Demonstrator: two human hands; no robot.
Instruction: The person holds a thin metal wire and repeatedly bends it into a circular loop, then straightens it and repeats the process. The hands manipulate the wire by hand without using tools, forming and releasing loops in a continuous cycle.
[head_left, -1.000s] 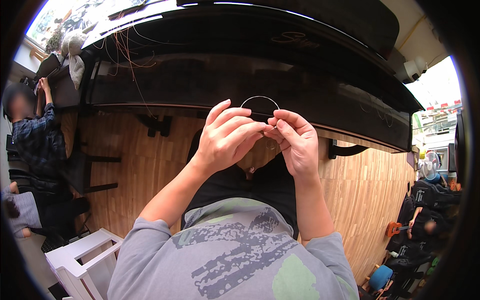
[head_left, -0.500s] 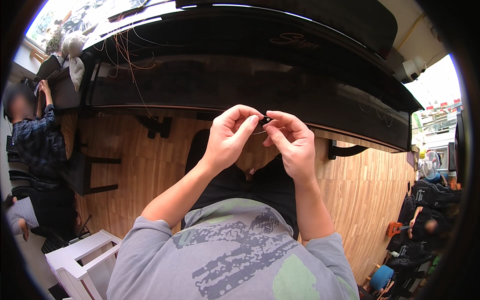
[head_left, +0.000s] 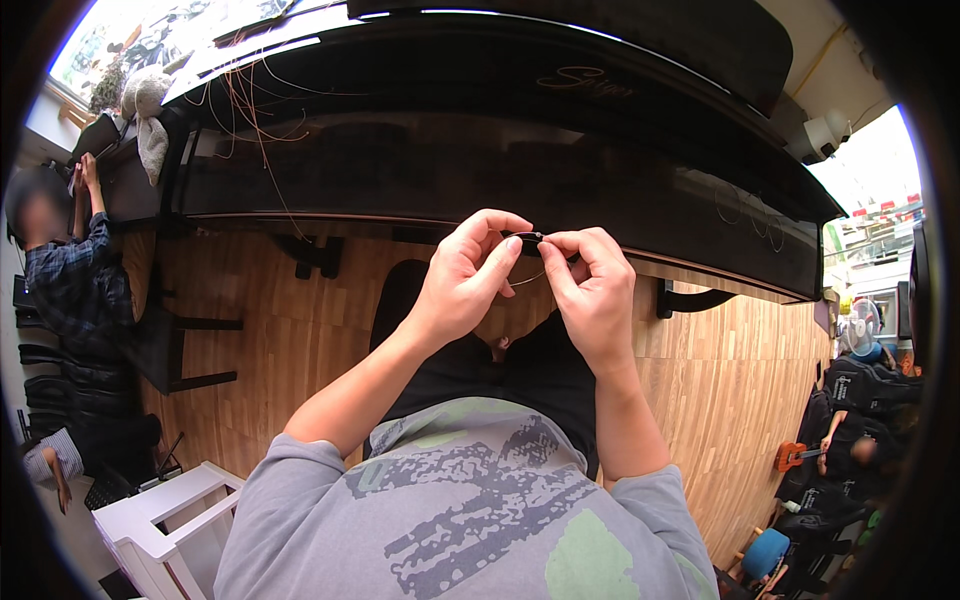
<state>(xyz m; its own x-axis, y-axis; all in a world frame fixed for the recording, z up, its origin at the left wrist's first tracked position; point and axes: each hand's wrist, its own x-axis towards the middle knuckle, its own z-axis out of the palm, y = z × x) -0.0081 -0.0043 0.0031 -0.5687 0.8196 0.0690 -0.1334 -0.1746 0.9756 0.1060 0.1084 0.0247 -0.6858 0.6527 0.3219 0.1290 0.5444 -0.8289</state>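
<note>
Fingers (head_left: 504, 256) of the left hand (head_left: 455, 278) pinch a thin wire (head_left: 528, 281) between thumb and forefinger on my feed, and those of the right hand (head_left: 597, 298) pinch it too, the two sets of fingertips just apart with a small dark piece (head_left: 538, 237) between them. That puts the wire in mid-air, near the front edge of the black piano (head_left: 390, 175). As I judge it, the bending into a loop is done; whether the dark piece joins anything I cannot tell, so the fine work there looks left. The stretch at the fingertips has its long axis left to right, roughly along the piano's edge, while the loop bows toward the wearer. Farther out I have loose coppery strands (head_left: 266, 150) at the piano's left and wooden floor (head_left: 270, 325) below.
</note>
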